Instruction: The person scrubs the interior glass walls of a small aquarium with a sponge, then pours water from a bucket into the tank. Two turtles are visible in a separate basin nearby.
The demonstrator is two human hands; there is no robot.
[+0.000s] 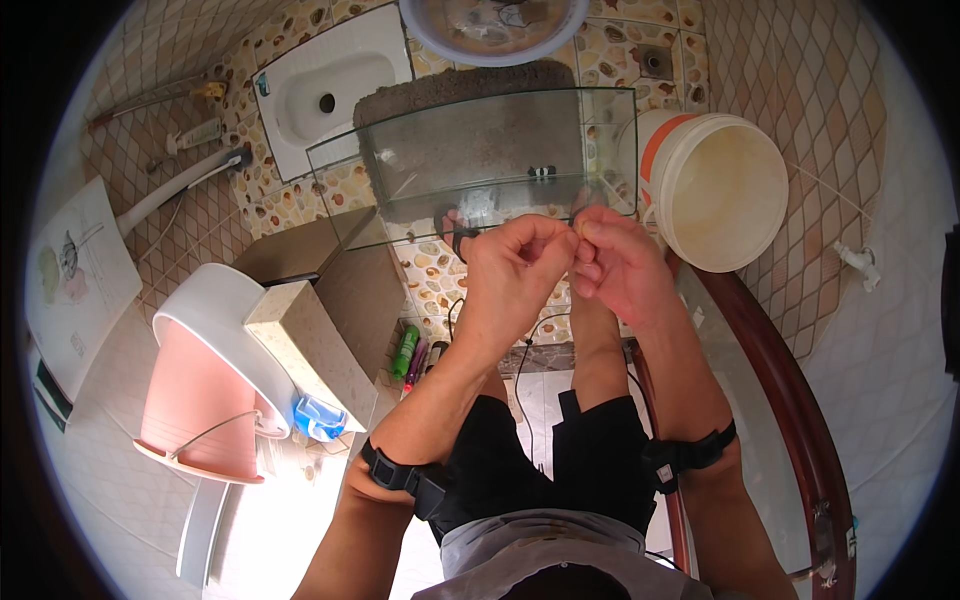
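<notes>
My left hand [512,275] and my right hand [632,268] meet in front of my body, thumbs and forefingers pinched together. Something tiny may be between the fingertips, but it is too small and hidden to name. Just beyond them stands a clear glass tank [610,89] with greenish edges. A small black object [541,172] shows through its glass. The tank rests above a grey mat [460,90]. Black straps [690,455] circle both my forearms near the elbows.
Right of the tank a white bucket [725,190] with an orange band lies tilted. A basin [495,55] and a squat toilet [330,85] are at the back. On the left are a cabinet [340,270] and a pink bucket [200,400]. A brown door frame [775,370] curves at right.
</notes>
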